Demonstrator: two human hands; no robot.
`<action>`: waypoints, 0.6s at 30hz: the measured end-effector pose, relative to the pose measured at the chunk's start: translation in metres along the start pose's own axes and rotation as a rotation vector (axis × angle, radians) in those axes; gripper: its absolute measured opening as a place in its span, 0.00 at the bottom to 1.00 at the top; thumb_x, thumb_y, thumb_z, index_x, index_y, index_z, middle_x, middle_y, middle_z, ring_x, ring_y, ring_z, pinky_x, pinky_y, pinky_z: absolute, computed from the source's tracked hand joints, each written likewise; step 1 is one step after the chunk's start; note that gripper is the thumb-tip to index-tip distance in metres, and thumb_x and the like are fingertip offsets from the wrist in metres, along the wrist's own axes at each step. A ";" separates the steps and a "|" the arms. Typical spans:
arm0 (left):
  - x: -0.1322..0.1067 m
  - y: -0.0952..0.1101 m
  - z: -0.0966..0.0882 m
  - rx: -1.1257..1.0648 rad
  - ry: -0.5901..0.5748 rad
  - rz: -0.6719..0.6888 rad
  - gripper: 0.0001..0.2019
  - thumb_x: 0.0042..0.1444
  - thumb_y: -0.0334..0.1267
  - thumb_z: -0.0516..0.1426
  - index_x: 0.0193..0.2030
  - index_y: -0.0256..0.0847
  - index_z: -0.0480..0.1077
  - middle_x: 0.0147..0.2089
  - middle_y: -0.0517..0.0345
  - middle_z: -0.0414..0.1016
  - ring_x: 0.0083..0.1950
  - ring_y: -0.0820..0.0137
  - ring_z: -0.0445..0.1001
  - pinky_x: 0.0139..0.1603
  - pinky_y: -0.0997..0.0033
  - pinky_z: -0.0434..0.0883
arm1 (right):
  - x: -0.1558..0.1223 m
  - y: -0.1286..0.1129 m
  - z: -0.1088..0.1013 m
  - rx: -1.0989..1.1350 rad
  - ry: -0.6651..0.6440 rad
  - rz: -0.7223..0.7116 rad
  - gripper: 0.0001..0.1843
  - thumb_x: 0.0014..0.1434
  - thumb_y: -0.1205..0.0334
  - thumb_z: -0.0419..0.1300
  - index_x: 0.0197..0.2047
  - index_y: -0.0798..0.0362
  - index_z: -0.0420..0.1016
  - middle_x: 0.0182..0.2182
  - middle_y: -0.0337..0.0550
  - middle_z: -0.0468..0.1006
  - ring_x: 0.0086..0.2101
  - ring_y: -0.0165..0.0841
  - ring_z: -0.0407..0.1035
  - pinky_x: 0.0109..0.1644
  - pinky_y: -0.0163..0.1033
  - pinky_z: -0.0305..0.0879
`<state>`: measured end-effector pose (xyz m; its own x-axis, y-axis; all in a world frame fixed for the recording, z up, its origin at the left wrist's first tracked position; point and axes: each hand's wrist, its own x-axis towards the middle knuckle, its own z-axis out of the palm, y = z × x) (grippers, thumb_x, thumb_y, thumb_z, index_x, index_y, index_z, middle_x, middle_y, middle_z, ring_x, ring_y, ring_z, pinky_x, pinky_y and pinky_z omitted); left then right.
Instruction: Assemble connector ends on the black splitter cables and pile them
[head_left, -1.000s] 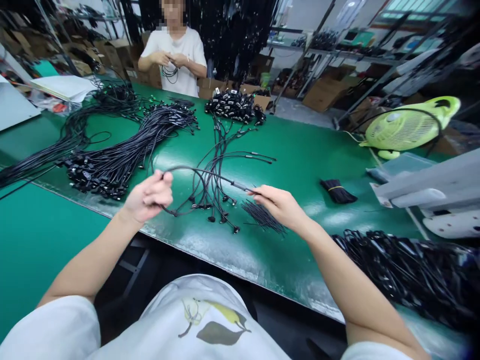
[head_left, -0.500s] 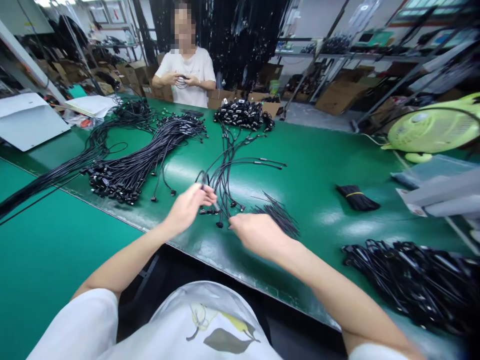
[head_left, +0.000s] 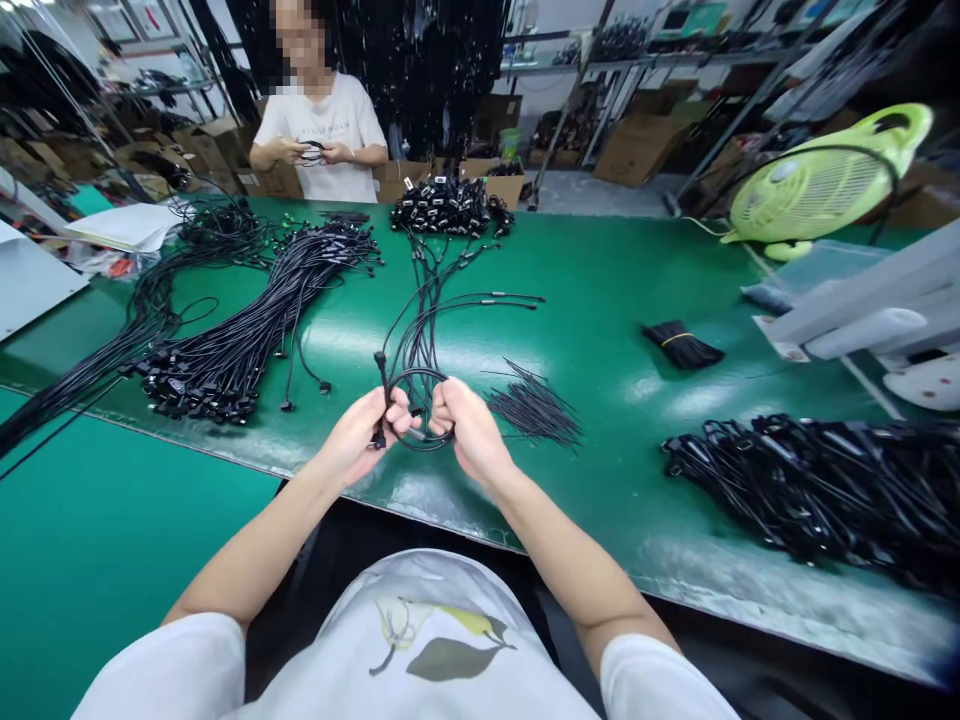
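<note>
Between my hands a black cable (head_left: 421, 445) is bent into a round loop above the near edge of the table. My left hand (head_left: 365, 430) is closed on the loop's left side, where black connector ends stick out above and below the fingers. My right hand (head_left: 471, 425) grips the loop's right side with curled fingers. Behind them several loose cables (head_left: 429, 310) lie lengthwise on the green table, partly hidden by the loop. Just right of my right hand lies a spread of thin black ties (head_left: 536, 405).
A large cable bundle (head_left: 255, 320) lies at left, and a connector pile (head_left: 446, 205) at the back. At right are a banded black bundle (head_left: 682, 345), a heap of coiled cables (head_left: 810, 490) and a green fan (head_left: 825, 190). Across the table stands a person (head_left: 322, 130) holding a cable.
My hands have come to the same height, and a cable loop now shows between them. My right hand has left the table beside the loose cable ends. The view has shifted.
</note>
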<state>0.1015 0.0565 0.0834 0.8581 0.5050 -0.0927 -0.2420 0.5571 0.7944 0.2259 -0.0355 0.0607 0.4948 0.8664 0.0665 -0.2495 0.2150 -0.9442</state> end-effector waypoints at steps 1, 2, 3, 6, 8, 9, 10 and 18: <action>0.000 -0.006 0.000 0.017 0.024 -0.034 0.16 0.57 0.48 0.61 0.33 0.34 0.70 0.27 0.62 0.65 0.33 0.74 0.71 0.41 0.72 0.70 | -0.002 0.003 0.001 0.024 0.053 -0.008 0.23 0.63 0.40 0.53 0.29 0.51 0.62 0.19 0.28 0.52 0.19 0.24 0.49 0.25 0.31 0.53; -0.001 -0.012 -0.001 0.042 0.043 -0.066 0.18 0.57 0.51 0.61 0.31 0.35 0.69 0.30 0.59 0.68 0.38 0.71 0.73 0.45 0.69 0.71 | -0.004 0.004 0.002 0.021 0.094 -0.027 0.23 0.62 0.40 0.55 0.28 0.51 0.61 0.20 0.28 0.51 0.20 0.23 0.48 0.24 0.31 0.51; -0.002 -0.017 -0.001 0.060 0.063 -0.091 0.20 0.57 0.53 0.59 0.29 0.35 0.68 0.32 0.57 0.70 0.40 0.69 0.74 0.47 0.68 0.71 | -0.005 0.005 0.002 0.010 0.115 -0.045 0.24 0.61 0.40 0.55 0.28 0.51 0.61 0.20 0.29 0.52 0.20 0.23 0.48 0.23 0.31 0.51; -0.002 -0.023 0.000 0.030 0.167 -0.086 0.24 0.59 0.57 0.55 0.25 0.37 0.62 0.24 0.62 0.63 0.28 0.74 0.68 0.37 0.72 0.71 | -0.012 0.004 0.002 0.112 0.068 0.011 0.24 0.60 0.39 0.57 0.29 0.51 0.62 0.21 0.30 0.55 0.22 0.24 0.52 0.27 0.31 0.57; -0.001 -0.022 0.002 -0.026 0.246 -0.034 0.24 0.59 0.56 0.55 0.23 0.39 0.57 0.19 0.68 0.52 0.21 0.78 0.57 0.26 0.77 0.65 | -0.015 0.000 0.001 0.304 -0.044 0.160 0.22 0.59 0.41 0.60 0.32 0.52 0.63 0.22 0.30 0.56 0.23 0.24 0.55 0.31 0.32 0.61; 0.001 -0.021 0.004 -0.043 0.262 -0.022 0.24 0.60 0.55 0.55 0.23 0.39 0.56 0.19 0.69 0.50 0.19 0.79 0.53 0.23 0.79 0.61 | -0.016 -0.003 0.001 0.403 -0.092 0.240 0.21 0.58 0.43 0.61 0.33 0.52 0.64 0.23 0.30 0.56 0.24 0.24 0.54 0.31 0.32 0.61; 0.001 -0.020 0.005 -0.044 0.254 -0.028 0.24 0.60 0.55 0.55 0.23 0.39 0.56 0.19 0.70 0.49 0.19 0.80 0.51 0.21 0.79 0.59 | -0.016 -0.007 0.000 0.489 -0.124 0.307 0.20 0.58 0.45 0.63 0.34 0.53 0.64 0.22 0.29 0.55 0.23 0.23 0.52 0.30 0.31 0.60; -0.012 -0.042 -0.005 0.515 0.005 0.032 0.25 0.58 0.63 0.52 0.30 0.40 0.61 0.22 0.66 0.58 0.22 0.76 0.58 0.25 0.74 0.63 | -0.032 -0.006 0.017 0.203 -0.037 0.112 0.22 0.64 0.40 0.52 0.31 0.49 0.55 0.22 0.30 0.52 0.20 0.24 0.47 0.23 0.31 0.52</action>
<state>0.0989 0.0304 0.0477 0.8514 0.5204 -0.0651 -0.0127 0.1446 0.9894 0.1971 -0.0562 0.0696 0.4245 0.9052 -0.0196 -0.4651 0.1994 -0.8625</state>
